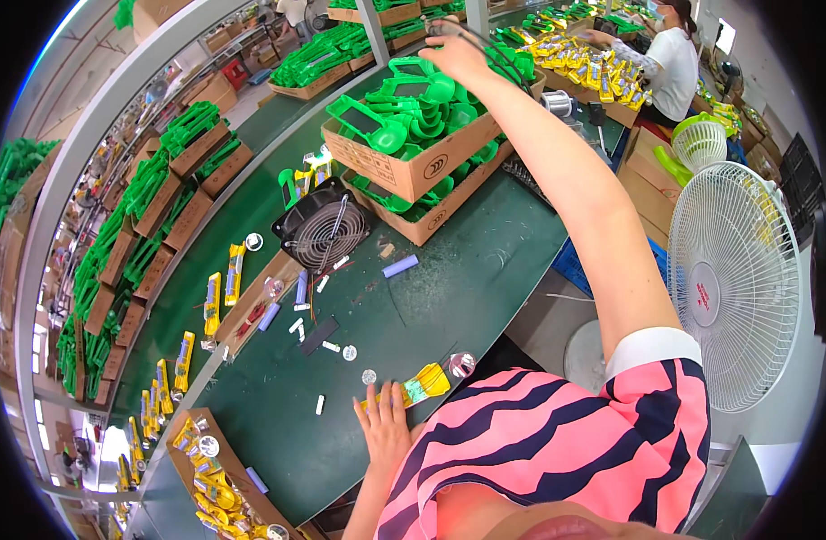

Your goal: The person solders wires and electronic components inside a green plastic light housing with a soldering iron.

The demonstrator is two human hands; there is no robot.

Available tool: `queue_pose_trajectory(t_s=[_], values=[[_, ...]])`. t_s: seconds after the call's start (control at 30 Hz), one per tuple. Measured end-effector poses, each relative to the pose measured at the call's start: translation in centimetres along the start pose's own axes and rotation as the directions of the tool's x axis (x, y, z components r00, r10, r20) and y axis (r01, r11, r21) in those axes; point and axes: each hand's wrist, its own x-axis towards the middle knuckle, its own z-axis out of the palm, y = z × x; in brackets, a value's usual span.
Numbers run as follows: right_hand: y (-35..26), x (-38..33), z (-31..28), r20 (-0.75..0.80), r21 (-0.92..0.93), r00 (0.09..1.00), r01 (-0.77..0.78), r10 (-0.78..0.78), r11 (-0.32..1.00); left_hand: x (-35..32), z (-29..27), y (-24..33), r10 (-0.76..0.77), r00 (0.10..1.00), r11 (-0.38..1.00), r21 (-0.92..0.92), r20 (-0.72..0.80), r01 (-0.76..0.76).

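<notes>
Green plastic parts (413,112), scoop-like with rectangular frames, fill an open cardboard box (404,166) at upper centre of the frame; this box sits on a second box of the same parts.

Right hand (456,56): arm stretched to the top of the frame, over the far rim of the heap. Fingers curled, apparently closed on thin dark wires or a part edge; the grasp is small and partly hidden, so what it grips I cannot tell for sure.

Left hand (386,423): lower centre, flat on the green table (485,279), fingers spread, fingertips touching a yellow torch-like body (419,385). Not clamped around it. A silver reflector (461,364) lies just beside that body.

Also on the table: a small black fan (321,232), purple cylindrical cells (400,265), small white bits. White pedestal fan (735,279) at right. Another person (674,63) works at upper right.

Judgement: the step in hand looks like fetching one piece from the supply box while the yellow body is held in place. The next move calls for lifting the piece clear of the tangled heap without dragging neighbours out, then bringing it back to the left hand.
</notes>
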Motion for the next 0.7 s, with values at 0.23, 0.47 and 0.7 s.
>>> queue_pose_trajectory(t_s=[0.23, 0.47, 0.7], values=[[1.1, 1.6, -1.8, -0.029, -0.051, 0.98, -0.2, 0.199, 0.978, 1.8, -3.5, 1.0, -0.114, 0.993, 0.943, -0.316, 0.002, 0.109], [-4.5, -16.2, -7.9, -0.007, 0.796, 0.991, 0.086, -0.133, 0.6, 4.8, -2.8, -0.3, -0.291, 0.956, 0.641, -0.733, 0.04, 0.226], [5.2, -33.5, 1.3, 0.06, 0.653, 0.934, 0.231, -0.353, 0.722, 9.3, 0.5, 1.9, -0.074, 0.996, 0.664, -0.744, 0.044, 0.082]])
